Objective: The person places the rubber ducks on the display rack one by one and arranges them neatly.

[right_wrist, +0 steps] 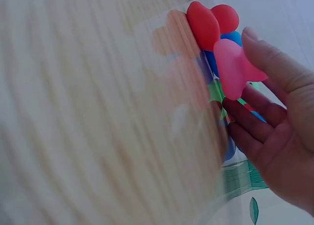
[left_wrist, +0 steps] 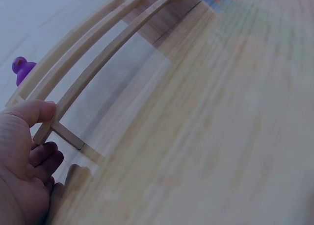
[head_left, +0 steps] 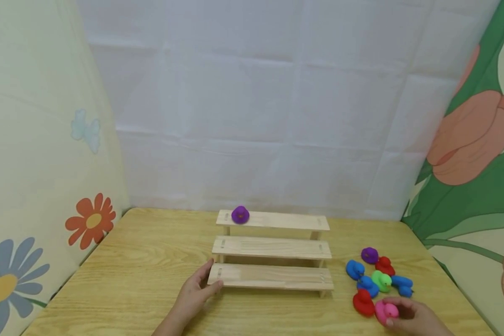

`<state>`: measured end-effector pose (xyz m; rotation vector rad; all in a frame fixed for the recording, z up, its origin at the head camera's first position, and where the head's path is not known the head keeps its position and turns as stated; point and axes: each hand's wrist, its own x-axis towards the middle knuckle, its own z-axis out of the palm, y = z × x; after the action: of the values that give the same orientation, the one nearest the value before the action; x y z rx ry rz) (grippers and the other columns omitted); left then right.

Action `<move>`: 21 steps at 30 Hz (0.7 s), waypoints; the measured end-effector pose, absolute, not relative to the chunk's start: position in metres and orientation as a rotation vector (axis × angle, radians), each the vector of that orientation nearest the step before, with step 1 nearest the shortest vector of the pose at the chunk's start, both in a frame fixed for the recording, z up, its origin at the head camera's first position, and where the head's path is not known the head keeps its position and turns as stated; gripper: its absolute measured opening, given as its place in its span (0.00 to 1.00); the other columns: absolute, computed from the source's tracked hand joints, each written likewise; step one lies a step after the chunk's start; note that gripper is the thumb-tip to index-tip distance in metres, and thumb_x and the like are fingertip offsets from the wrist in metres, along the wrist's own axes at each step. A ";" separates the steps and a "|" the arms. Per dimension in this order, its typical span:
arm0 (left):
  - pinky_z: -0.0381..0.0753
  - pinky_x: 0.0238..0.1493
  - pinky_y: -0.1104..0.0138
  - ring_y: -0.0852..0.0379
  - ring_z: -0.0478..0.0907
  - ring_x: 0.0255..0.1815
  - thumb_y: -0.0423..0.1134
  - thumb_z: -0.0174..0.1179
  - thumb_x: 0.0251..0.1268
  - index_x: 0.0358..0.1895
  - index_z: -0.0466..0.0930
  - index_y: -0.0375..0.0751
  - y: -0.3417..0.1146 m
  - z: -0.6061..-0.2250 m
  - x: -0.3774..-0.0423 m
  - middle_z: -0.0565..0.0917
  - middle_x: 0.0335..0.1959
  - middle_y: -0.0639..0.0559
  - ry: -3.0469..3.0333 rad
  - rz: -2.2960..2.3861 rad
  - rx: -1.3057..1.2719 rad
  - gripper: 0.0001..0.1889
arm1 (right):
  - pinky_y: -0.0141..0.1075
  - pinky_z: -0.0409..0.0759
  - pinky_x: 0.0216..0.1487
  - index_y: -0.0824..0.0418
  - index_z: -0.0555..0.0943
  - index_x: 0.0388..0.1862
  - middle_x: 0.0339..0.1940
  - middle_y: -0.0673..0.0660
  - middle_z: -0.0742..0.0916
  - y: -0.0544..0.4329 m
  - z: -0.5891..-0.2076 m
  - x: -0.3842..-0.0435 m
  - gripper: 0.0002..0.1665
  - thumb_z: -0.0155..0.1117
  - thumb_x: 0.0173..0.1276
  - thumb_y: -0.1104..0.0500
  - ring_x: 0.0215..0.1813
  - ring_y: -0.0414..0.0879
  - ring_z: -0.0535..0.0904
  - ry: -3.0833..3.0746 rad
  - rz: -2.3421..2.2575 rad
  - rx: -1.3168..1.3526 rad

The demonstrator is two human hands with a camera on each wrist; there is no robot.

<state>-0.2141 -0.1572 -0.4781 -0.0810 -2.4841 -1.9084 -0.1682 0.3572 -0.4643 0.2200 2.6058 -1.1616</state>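
A three-step wooden display stand (head_left: 273, 277) stands on the table, a purple rubber duck (head_left: 240, 215) on the left of its top step. My left hand (head_left: 196, 290) grips the left end of the lowest step, thumb at the front edge; the left wrist view shows the thumb against the wood (left_wrist: 91, 73) and fingers curled below. At the right, my right hand (head_left: 416, 317) pinches a pink rubber duck (head_left: 385, 311) between thumb and fingers. The right wrist view shows this pink duck (right_wrist: 230, 70) beside a red duck (right_wrist: 203, 26).
Close to the right hand lies a group of loose ducks: red (head_left: 363, 303), blue (head_left: 355, 269), green (head_left: 381, 281) and purple (head_left: 369, 255). A blue duck (head_left: 402, 285) is tipped over. A white cloth (head_left: 256, 102) hangs behind the wooden table (head_left: 151, 261), with printed flower cloths on both sides.
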 end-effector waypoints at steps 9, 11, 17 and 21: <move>0.66 0.70 0.53 0.37 0.64 0.72 0.38 0.65 0.63 0.73 0.56 0.26 -0.157 -0.478 -0.214 0.66 0.71 0.31 -2.493 -1.901 -0.080 0.39 | 0.45 0.84 0.48 0.67 0.77 0.61 0.53 0.65 0.84 0.354 -0.462 -0.172 0.43 0.76 0.54 0.43 0.49 0.50 0.81 2.655 -1.182 0.318; 0.65 0.70 0.52 0.37 0.64 0.73 0.38 0.65 0.63 0.73 0.56 0.27 -0.157 -0.478 -0.215 0.65 0.72 0.31 -2.492 -1.904 -0.080 0.39 | 0.45 0.84 0.48 0.67 0.76 0.62 0.53 0.64 0.84 0.352 -0.460 -0.174 0.44 0.75 0.54 0.40 0.49 0.49 0.80 2.679 -1.171 0.315; 0.67 0.70 0.52 0.37 0.65 0.72 0.38 0.66 0.63 0.73 0.57 0.26 -0.157 -0.478 -0.214 0.66 0.71 0.31 -2.485 -1.908 -0.076 0.39 | 0.40 0.84 0.48 0.67 0.75 0.62 0.54 0.63 0.84 0.343 -0.453 -0.175 0.40 0.73 0.59 0.44 0.52 0.49 0.80 2.717 -1.246 0.285; 0.68 0.69 0.54 0.37 0.66 0.71 0.37 0.66 0.62 0.72 0.57 0.26 -0.156 -0.478 -0.215 0.67 0.71 0.30 -2.482 -1.901 -0.072 0.39 | 0.42 0.85 0.51 0.68 0.73 0.63 0.58 0.65 0.82 0.337 -0.448 -0.178 0.39 0.73 0.60 0.47 0.56 0.55 0.80 2.715 -1.330 0.278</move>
<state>-0.2145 -0.1560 -0.4781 -0.0718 -2.4820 -1.9006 -0.1780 0.3372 -0.4483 0.2778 2.7146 -1.3302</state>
